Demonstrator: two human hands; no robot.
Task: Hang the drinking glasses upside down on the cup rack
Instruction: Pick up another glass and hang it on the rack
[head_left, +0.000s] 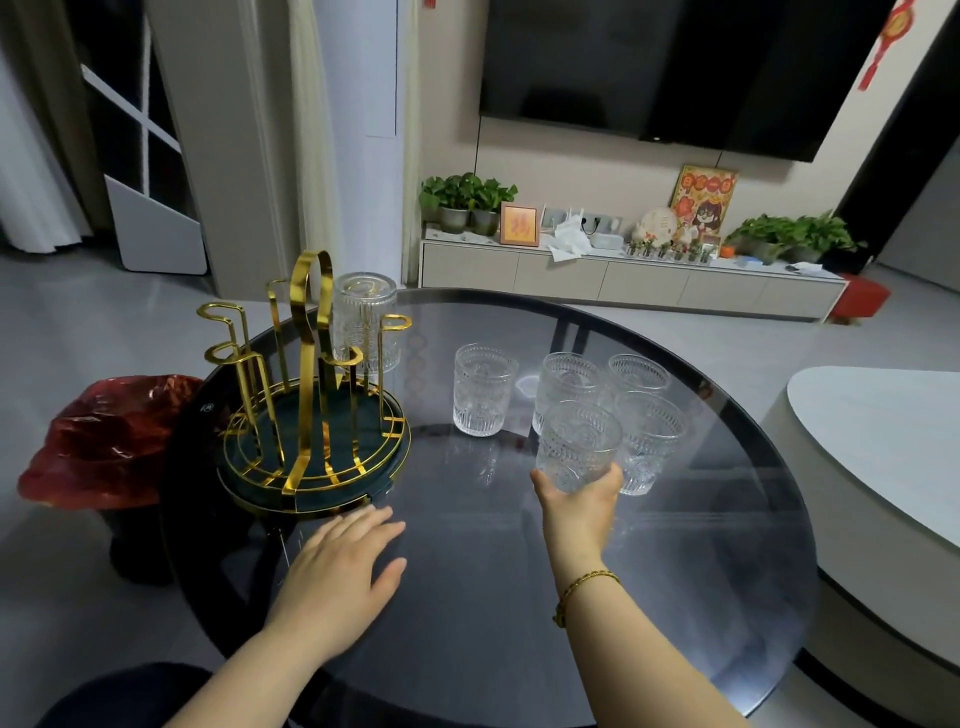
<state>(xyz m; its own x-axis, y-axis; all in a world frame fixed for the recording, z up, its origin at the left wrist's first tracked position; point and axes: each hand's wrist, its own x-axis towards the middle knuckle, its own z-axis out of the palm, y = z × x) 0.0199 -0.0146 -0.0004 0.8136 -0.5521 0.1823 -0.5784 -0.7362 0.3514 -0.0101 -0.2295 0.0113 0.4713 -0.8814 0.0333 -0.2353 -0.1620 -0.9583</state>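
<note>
A gold wire cup rack with a dark round base stands at the left of the round glass table. One embossed glass hangs upside down on a far peg. My right hand grips the base of an upright embossed glass, held just above the table. Behind it stand three upright glasses, and one more glass stands alone nearer the rack. My left hand lies flat on the table, fingers apart, just in front of the rack's base.
A bin lined with a red bag sits on the floor left of the table. A white table edge lies to the right. A low TV cabinet with plants runs along the far wall.
</note>
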